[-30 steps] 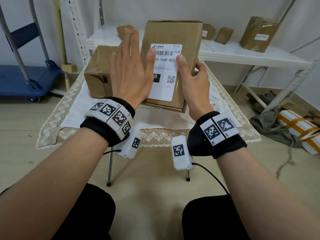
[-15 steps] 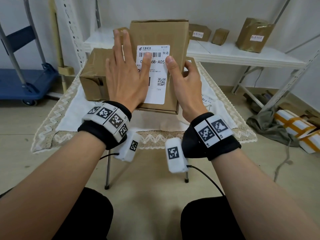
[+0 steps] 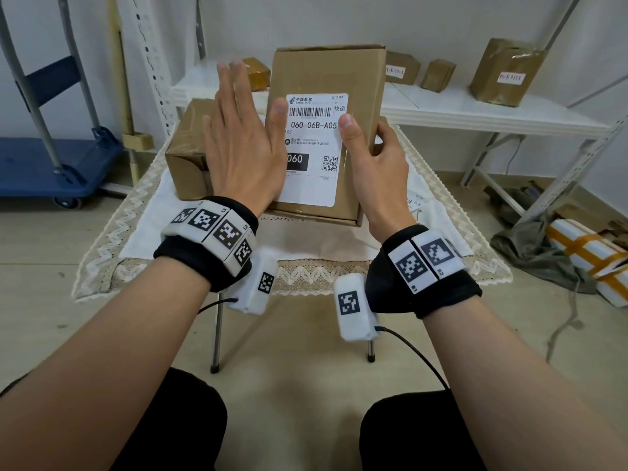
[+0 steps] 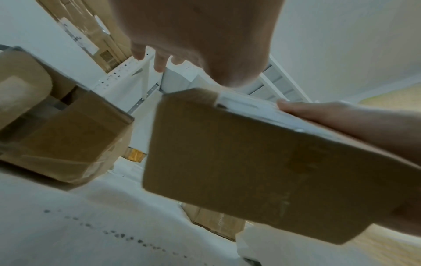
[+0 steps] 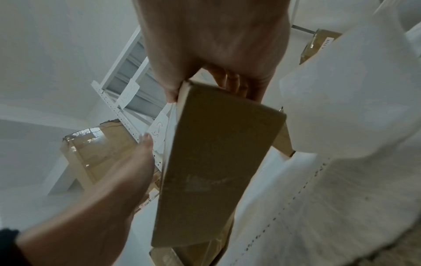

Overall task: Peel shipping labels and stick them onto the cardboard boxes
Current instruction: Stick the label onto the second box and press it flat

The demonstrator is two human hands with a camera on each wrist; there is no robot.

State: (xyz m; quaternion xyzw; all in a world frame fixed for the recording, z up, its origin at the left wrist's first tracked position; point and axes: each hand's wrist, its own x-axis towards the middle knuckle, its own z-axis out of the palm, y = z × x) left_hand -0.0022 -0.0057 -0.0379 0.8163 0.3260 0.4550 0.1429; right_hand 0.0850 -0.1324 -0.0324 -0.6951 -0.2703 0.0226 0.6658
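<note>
A tall brown cardboard box (image 3: 326, 73) stands tilted on the small table, with a white shipping label (image 3: 314, 185) stuck flat on its front. My right hand (image 3: 377, 164) grips the box's right edge, thumb on the label and fingers curled behind. My left hand (image 3: 244, 141) is flat with straight fingers at the box's left side. Its thumb lies on the label's upper left corner. In the left wrist view the box (image 4: 239, 162) shows its side below my palm (image 4: 198, 36). In the right wrist view my fingers (image 5: 232, 84) wrap round the box (image 5: 216, 171).
A second, taped box (image 3: 187, 154) sits on the table behind my left hand. The white cloth (image 3: 190, 232) covers the table, and a label sheet (image 3: 416, 202) lies at its right. Behind stands a white shelf (image 3: 475, 113) with several small boxes. A blue trolley (image 3: 51, 164) stands left.
My left hand slid across the label's left part and has moved back left, uncovering the whole printed code. The right hand keeps its grip on the box.
</note>
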